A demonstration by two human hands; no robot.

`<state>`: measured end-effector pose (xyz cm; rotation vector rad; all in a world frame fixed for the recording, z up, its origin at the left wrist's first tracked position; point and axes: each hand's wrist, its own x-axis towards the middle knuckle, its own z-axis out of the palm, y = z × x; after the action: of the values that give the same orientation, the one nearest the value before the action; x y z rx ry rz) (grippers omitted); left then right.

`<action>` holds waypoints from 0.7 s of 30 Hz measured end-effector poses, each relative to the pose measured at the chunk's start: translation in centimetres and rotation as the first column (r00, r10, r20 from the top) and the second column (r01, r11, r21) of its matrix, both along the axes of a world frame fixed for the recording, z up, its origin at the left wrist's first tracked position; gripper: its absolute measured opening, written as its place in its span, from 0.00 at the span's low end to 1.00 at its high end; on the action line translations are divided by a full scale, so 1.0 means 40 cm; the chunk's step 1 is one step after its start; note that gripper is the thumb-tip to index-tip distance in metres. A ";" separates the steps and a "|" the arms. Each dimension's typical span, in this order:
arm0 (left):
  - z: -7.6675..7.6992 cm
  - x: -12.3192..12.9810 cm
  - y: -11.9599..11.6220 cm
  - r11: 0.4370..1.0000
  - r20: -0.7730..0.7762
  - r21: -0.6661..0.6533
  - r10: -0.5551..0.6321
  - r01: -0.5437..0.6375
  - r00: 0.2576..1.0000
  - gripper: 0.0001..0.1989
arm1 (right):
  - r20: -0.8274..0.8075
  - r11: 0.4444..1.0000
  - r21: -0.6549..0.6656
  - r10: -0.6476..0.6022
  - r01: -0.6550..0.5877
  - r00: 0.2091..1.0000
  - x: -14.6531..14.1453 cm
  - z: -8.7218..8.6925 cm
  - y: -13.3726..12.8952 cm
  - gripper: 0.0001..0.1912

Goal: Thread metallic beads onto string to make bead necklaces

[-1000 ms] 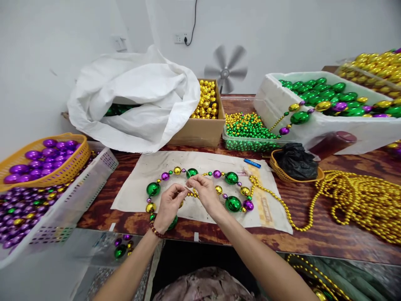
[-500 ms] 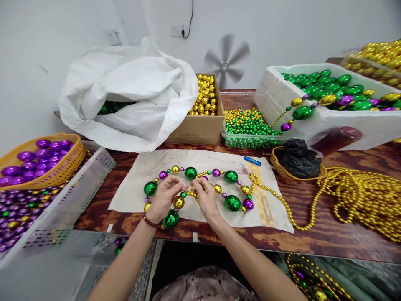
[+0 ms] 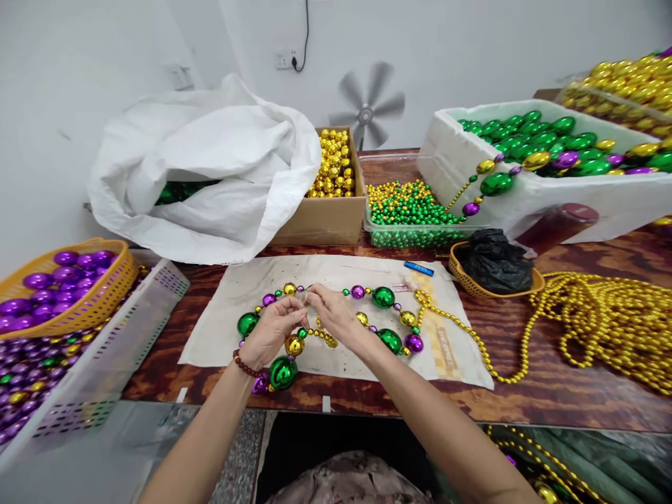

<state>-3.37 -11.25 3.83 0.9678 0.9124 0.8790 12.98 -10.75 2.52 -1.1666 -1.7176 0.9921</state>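
On the white cloth lies a bead garland of green, purple and gold balls, with small beads between them. Over its middle my left hand is closed in a pinch, and my right hand pinches close beside it, the fingertips nearly meeting. A thin, clear thread seems to run between the fingers; its ends are hidden. Below the hands hangs a short cluster of small gold beads. A gold bead chain trails from the cloth's right side to a heap of gold chain.
At left, an orange basket of purple balls rests on a white crate. Behind the cloth are a white sack, a cardboard box, a clear bin and a foam box. A small basket holds a black bag.
My right hand has moved left and turned over, closer to my left hand, and now covers part of the garland's top. The view has shifted slightly.
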 end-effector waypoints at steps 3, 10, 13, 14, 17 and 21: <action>0.007 -0.011 -0.003 1.000 -0.010 0.012 0.012 -0.012 1.000 0.14 | -0.044 0.974 -0.134 0.176 -0.180 0.983 0.037 0.010 -0.011 0.13; 0.012 -0.030 0.010 0.995 -0.087 0.033 -0.088 0.092 0.992 0.12 | 0.339 0.968 0.181 0.102 -0.171 0.935 0.075 0.043 -0.075 0.11; 0.014 -0.035 0.013 0.992 -0.143 0.081 -0.086 0.098 0.986 0.11 | 0.294 0.954 0.110 0.237 -0.279 0.926 0.079 0.054 -0.082 0.11; 0.016 -0.036 0.011 0.989 -0.167 0.109 -0.078 0.097 0.983 0.11 | 0.237 0.952 0.064 0.278 -0.301 0.931 0.081 0.056 -0.077 0.12; 0.020 -0.033 0.001 0.969 -0.234 0.224 -0.048 0.102 0.971 0.10 | -0.011 0.956 -0.140 0.258 -0.257 0.966 0.081 0.051 -0.049 0.15; 0.016 -0.027 -0.016 0.869 -0.382 0.483 0.099 0.107 0.919 0.06 | -0.236 0.891 -0.364 0.195 -0.273 0.952 0.059 0.021 -0.011 0.12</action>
<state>-4.47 -11.88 4.45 1.6431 1.0452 0.9534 15.33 -11.19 3.34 -1.0748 -1.5683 1.6068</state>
